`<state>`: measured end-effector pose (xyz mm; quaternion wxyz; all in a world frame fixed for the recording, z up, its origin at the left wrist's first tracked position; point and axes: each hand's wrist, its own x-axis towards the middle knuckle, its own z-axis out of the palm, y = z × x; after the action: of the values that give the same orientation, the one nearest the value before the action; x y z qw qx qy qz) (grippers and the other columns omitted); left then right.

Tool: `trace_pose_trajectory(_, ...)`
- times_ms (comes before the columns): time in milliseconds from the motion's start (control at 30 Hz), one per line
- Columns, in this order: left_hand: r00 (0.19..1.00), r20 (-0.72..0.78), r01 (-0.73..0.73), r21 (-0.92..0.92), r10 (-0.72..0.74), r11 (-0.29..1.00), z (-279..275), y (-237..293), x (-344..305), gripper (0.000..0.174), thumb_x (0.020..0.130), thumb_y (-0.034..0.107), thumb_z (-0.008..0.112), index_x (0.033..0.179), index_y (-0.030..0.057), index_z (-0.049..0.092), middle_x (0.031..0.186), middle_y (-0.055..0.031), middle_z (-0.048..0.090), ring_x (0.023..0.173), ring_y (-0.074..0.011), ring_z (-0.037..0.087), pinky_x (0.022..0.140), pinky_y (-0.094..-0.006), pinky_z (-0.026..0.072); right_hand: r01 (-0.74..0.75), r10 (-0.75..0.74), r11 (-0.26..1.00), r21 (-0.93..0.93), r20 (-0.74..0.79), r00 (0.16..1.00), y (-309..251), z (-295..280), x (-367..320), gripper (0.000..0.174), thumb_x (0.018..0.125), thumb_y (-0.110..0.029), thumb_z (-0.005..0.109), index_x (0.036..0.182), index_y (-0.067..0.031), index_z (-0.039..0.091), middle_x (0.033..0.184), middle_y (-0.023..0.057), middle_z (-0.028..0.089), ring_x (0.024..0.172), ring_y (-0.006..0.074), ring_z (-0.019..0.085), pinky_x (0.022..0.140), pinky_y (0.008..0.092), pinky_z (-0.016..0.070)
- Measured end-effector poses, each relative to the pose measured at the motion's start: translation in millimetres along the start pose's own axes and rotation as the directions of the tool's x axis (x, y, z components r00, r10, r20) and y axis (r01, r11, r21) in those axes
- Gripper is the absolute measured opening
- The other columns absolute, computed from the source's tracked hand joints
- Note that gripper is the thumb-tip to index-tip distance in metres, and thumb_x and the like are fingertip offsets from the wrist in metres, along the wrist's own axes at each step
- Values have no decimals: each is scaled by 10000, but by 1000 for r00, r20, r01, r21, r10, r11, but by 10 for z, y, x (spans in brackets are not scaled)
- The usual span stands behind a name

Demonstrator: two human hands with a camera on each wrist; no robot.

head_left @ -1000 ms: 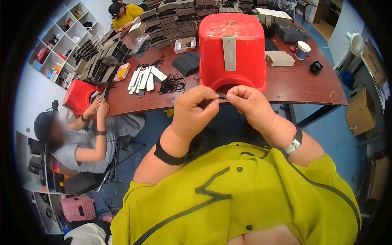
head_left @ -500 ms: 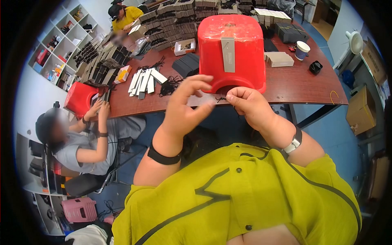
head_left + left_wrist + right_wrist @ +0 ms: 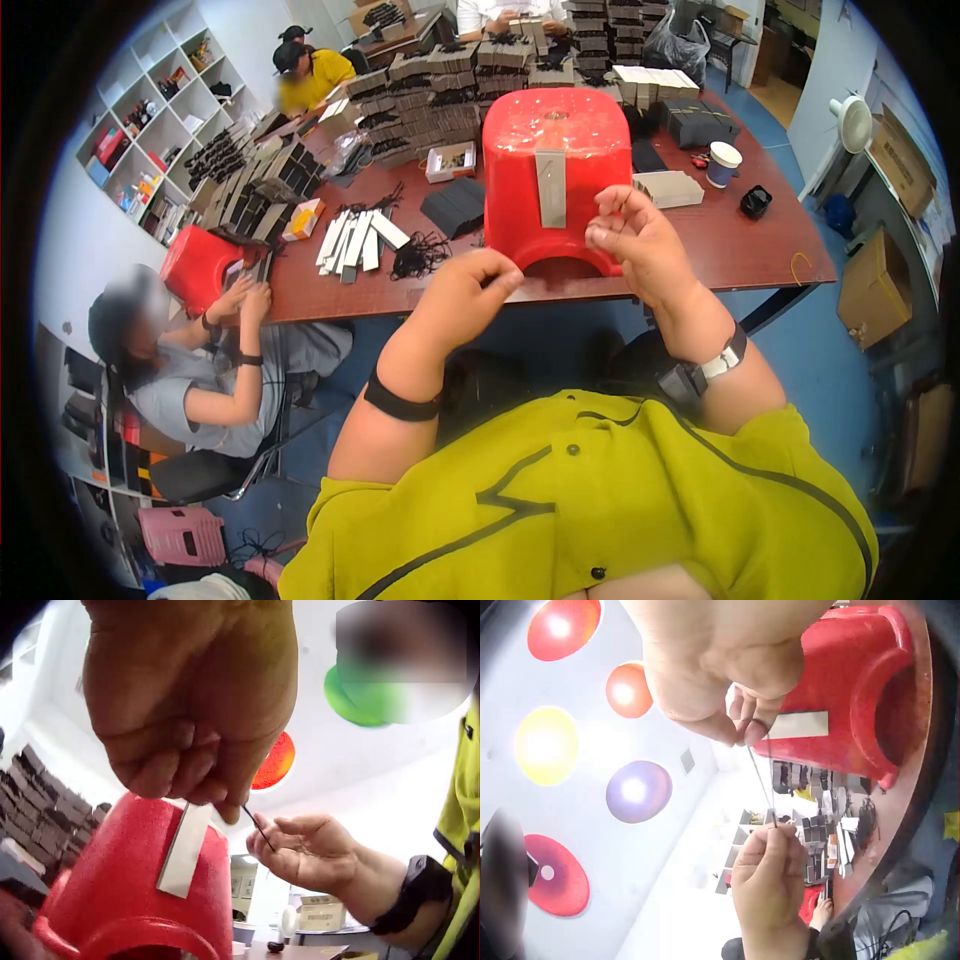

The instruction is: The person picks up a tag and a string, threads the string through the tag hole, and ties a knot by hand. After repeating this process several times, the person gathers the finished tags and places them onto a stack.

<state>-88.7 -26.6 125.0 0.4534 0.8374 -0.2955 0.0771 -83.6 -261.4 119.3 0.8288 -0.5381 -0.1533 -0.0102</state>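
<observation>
Red plastic shows at the far left, where a side stool (image 3: 190, 270) sits on the table (image 3: 715, 255) in front of a seated person (image 3: 210, 375). Next come white strips (image 3: 350, 243) in a loose heap, then tangled black cords (image 3: 418, 258), both near the table's front edge, probably so they can be reached without leaning.

The left hand (image 3: 460, 300) is in front of the table, its grip narrow: thumb and forefinger pinch one end of a thin dark cord (image 3: 259, 826), the other fingers tucked in. Behind it, the big stool (image 3: 510, 205) stands seat up, likely as a raised support, with a tag (image 3: 551, 190) hanging flat down its front, where it is easy to see.

The right hand (image 3: 655, 250), higher and just in front of the stool's right side, has a narrow grip too, the cord's far end between thumb and fingertip. So the cord spans the gap between the hands, nearly straight, which seems to help control it; the right wrist view suggests two strands. Whether it is knotted, I cannot tell. Farther right, a cup (image 3: 723, 165) stands well apart from the hands.
</observation>
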Motion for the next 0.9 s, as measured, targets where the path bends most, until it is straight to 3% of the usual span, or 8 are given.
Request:
trace_pose_trajectory(33,991,-6,126,-285,-133,950,-8,43,97,101,827,104,609,769,21,607,676,18,557,621,-98,511,553,-252,387,91,-89,994,68,-24,996,-24,-40,66,304,758,75,609,1015,-43,497,887,5,487,814,95,556,747,232,470)
trace_pose_trajectory(100,958,-29,243,-452,-286,858,-73,79,274,151,821,160,641,754,25,621,612,58,501,577,-22,414,522,-187,303,178,-177,983,41,-24,984,-62,-38,213,305,758,76,615,992,-53,469,858,-2,487,803,88,555,746,223,470)
trace_pose_trajectory(200,964,-55,204,-483,-261,852,-63,-76,499,177,814,178,662,774,7,637,686,26,577,606,-30,471,559,-182,370,355,-371,925,-136,-112,922,-45,133,396,272,771,50,616,968,-56,462,815,0,509,763,68,557,715,214,467)
trace_pose_trajectory(267,939,-161,157,-588,-305,794,-48,-34,582,156,805,176,670,778,24,645,576,66,463,512,-27,345,479,-190,259,358,-390,908,-220,-129,912,14,164,469,267,767,46,616,961,-54,462,813,2,513,749,66,557,692,214,468)
trace_pose_trajectory(467,919,-222,151,-564,-325,812,38,-392,595,169,799,192,679,782,26,652,581,69,473,511,-27,346,476,-186,263,362,-465,828,-429,-163,870,171,170,564,225,766,25,605,934,-29,465,893,46,500,714,91,580,638,235,479)
trace_pose_trajectory(633,900,-243,156,-598,-362,787,379,-671,559,176,820,200,663,835,25,653,632,53,531,521,-29,394,477,-174,304,424,-700,488,-763,-52,712,259,293,508,334,756,21,596,1073,-15,498,961,95,465,715,148,585,686,273,483)
trace_pose_trajectory(800,886,-169,149,-778,-432,610,723,-782,508,188,864,154,607,995,18,623,726,40,561,573,-38,445,504,-165,337,345,-663,333,-877,43,748,456,366,309,593,783,-121,599,1295,53,356,1121,225,389,998,352,442,862,377,387)
trace_pose_trajectory(900,888,-133,132,-843,-441,521,766,-773,520,215,874,138,590,1050,16,608,769,28,581,604,-42,481,519,-162,360,311,-628,324,-893,43,777,529,410,226,581,806,-109,584,1312,39,340,1136,221,375,1041,353,429,934,372,345)
